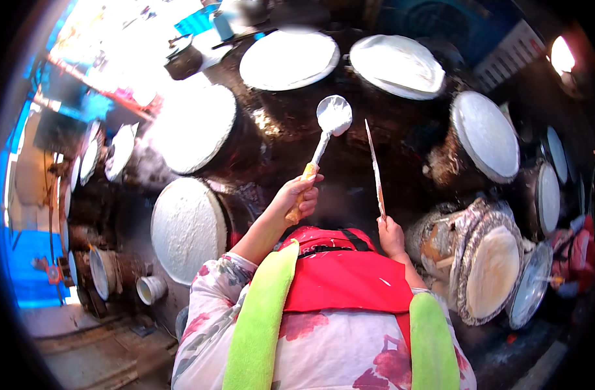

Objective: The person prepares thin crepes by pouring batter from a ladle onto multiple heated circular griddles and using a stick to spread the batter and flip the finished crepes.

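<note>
My left hand grips the yellow-orange handle of a ladle. Its round bowl points away from me and is coated with a wet white substance. In my right hand is a thin, flat stick, smeared white along its length and held almost upright. Both tools are raised in front of my body, apart from each other. Ahead of them are a round white-topped drum and another one with a wrinkled top. A white round top with a bumpy surface lies left of my left forearm.
A large white top stands at the left, with steam beside it. At the right are a white-topped drum and a cloth-wrapped drum close to my right arm. A small white bucket sits low at the left. A lit bulb shines upper right.
</note>
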Demonstrator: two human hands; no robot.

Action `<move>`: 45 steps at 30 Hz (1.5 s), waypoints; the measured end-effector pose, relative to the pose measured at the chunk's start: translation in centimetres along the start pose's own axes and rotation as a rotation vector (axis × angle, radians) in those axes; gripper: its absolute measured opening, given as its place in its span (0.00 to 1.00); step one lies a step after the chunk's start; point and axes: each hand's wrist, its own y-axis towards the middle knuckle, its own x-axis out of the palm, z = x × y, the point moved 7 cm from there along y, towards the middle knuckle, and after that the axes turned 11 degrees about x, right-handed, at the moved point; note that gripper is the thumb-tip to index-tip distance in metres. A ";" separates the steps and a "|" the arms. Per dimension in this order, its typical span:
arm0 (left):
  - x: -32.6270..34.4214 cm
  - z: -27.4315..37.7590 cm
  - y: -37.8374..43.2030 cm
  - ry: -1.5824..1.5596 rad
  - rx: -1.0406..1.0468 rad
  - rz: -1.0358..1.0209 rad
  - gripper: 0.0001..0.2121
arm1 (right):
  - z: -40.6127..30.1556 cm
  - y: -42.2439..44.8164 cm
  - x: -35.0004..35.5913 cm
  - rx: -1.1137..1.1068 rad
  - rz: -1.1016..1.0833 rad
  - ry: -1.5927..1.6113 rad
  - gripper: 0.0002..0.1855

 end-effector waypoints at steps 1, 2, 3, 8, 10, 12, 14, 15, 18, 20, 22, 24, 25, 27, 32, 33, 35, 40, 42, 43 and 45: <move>1.7 -0.8 0.4 -0.052 -0.055 -0.020 0.15 | 1.4 -0.3 -0.5 0.035 0.012 0.016 0.16; 3.3 -1.3 0.5 -0.037 -0.084 -0.041 0.15 | 2.8 -0.6 -1.0 0.078 0.021 0.014 0.16; 5.4 -1.8 0.6 0.020 -0.112 -0.061 0.16 | 3.8 -1.2 -2.1 0.119 0.056 0.023 0.16; 13.2 -6.0 1.9 0.063 -0.235 -0.192 0.16 | 7.8 -3.3 -6.9 0.343 -0.030 -0.084 0.18; 13.2 -7.6 2.3 -0.078 -0.308 -0.197 0.18 | 8.8 -4.2 -8.2 0.248 0.120 0.112 0.19; 14.2 -9.0 2.3 -0.132 -0.384 -0.193 0.18 | 10.3 -4.2 -8.2 0.330 0.082 0.077 0.19; 15.4 -11.0 2.7 -0.118 -0.473 -0.219 0.18 | 11.3 -5.5 -9.9 0.329 0.119 0.080 0.19; 16.3 -12.0 2.8 -0.139 -0.526 -0.215 0.18 | 12.0 -6.4 -10.7 0.353 0.159 0.078 0.20; 17.2 -13.6 3.7 -0.132 -0.642 -0.221 0.19 | 14.2 -9.0 -12.0 0.415 0.291 0.089 0.20; 18.0 -14.4 4.2 -0.104 -0.706 -0.218 0.18 | 15.5 -10.7 -12.1 0.481 0.314 0.097 0.20; 18.3 -15.0 5.3 -0.077 -0.784 -0.262 0.18 | 16.1 -12.6 -12.1 0.553 0.340 0.122 0.20; 18.8 -15.4 6.1 -0.047 -0.851 -0.300 0.18 | 16.2 -14.6 -11.6 0.666 0.326 0.171 0.20; 19.1 -15.5 6.5 -0.042 -0.869 -0.315 0.18 | 15.9 -15.4 -11.2 0.681 0.345 0.172 0.20; 18.9 -15.6 7.2 0.010 -0.907 -0.295 0.18 | 15.8 -16.9 -9.4 0.771 0.360 0.194 0.20; 19.2 -15.6 8.6 0.062 -0.971 -0.319 0.16 | 14.5 -18.4 -7.2 0.864 0.447 0.258 0.20; 19.2 -15.5 8.8 0.075 -0.985 -0.341 0.15 | 14.3 -18.3 -6.9 0.878 0.438 0.261 0.20; 19.2 -15.5 9.3 0.092 -1.000 -0.338 0.16 | 13.8 -18.4 -6.6 0.898 0.432 0.262 0.20; 18.9 -14.9 10.1 0.145 -1.009 -0.358 0.16 | 12.4 -18.0 -5.7 0.885 0.443 0.218 0.19; 18.8 -14.7 10.2 0.150 -1.010 -0.364 0.16 | 11.9 -18.0 -5.7 0.888 0.454 0.203 0.19; 18.7 -14.8 10.3 0.147 -1.013 -0.367 0.16 | 11.8 -18.1 -5.7 0.888 0.464 0.191 0.18; 18.4 -14.8 10.4 0.155 -1.021 -0.352 0.16 | 11.5 -18.1 -5.6 0.870 0.502 0.180 0.19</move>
